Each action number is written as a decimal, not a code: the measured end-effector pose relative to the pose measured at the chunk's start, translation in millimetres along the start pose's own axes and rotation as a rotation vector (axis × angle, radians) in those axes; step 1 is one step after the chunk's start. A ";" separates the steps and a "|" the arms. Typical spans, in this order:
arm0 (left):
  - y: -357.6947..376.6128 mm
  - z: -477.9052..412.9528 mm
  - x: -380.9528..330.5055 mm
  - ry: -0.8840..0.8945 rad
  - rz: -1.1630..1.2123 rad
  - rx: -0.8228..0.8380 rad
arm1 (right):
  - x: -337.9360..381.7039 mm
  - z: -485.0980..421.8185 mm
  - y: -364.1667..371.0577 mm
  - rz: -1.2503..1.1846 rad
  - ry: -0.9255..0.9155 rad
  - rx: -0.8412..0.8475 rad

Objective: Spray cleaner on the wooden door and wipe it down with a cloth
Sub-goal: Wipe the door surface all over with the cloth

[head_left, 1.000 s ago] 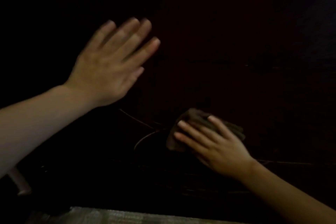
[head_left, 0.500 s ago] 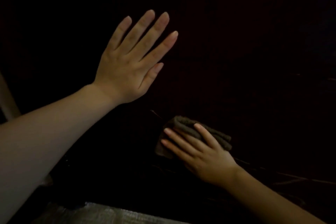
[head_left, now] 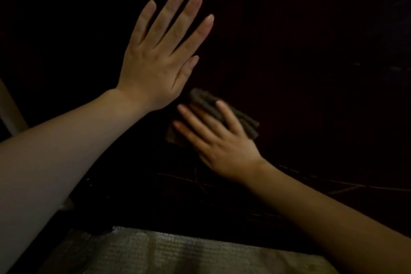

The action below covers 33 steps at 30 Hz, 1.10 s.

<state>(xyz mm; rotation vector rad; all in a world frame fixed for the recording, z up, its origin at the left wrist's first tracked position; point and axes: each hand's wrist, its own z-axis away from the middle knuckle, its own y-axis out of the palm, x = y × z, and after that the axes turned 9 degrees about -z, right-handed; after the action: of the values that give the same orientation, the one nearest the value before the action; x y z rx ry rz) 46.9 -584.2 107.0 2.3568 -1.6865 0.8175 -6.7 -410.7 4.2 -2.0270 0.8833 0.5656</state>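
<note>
Left hand (head_left: 160, 55) upper centre of frame, fingers straight, spread flat on dark wooden door (head_left: 300, 62), grasping nothing; right hand (head_left: 220, 140) at centre, straight fingers pressing folded cloth (head_left: 242, 118) against door, just below left hand.

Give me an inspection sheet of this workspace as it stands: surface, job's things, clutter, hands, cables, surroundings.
Surface: dark wooden door, very dimly lit; thin pale lines low down; cannot tell whether it is wet.
Job's things: folded grey-brown cloth flat against the door; no spray bottle seen.
Clutter: nothing seen.
Hands: left hand spread flat, fingers straight, apparently against the door; right hand presses the cloth with straight fingers.
Cables: nothing seen.
Surroundings: pale ribbed mat below the door; pale slanted post at the left edge.
</note>
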 end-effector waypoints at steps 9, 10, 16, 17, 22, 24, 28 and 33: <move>-8.8 9.1 7.8 0.101 0.053 0.126 | -16.2 47.7 1.1 0.028 -0.142 0.139; -9.2 12.5 11.0 0.128 0.061 0.137 | -23.1 55.1 -1.8 0.014 -0.093 0.120; -0.3 37.4 -4.9 0.030 0.032 0.141 | -21.5 67.9 -5.1 -0.014 0.098 0.074; 2.5 37.9 -9.6 0.007 0.031 0.126 | -14.4 65.3 -1.3 -0.024 0.116 0.069; 5.9 40.4 -12.7 -0.017 -0.004 0.060 | 17.1 55.3 18.1 -0.027 -0.010 0.110; 4.8 40.2 -13.6 -0.027 -0.014 0.071 | 25.1 57.4 25.4 0.018 -0.103 0.166; -4.8 35.8 -23.5 -0.073 0.008 0.163 | 17.3 62.9 24.8 0.013 -0.206 0.192; -9.6 25.5 -50.5 -0.166 0.115 0.155 | -23.0 72.8 -3.8 -0.029 0.051 0.049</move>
<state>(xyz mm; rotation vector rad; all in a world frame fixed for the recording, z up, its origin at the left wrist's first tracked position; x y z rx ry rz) 53.0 -548.7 62.4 2.5122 -1.9032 0.8192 -24.0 -339.9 -18.9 -2.0142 0.8887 0.4737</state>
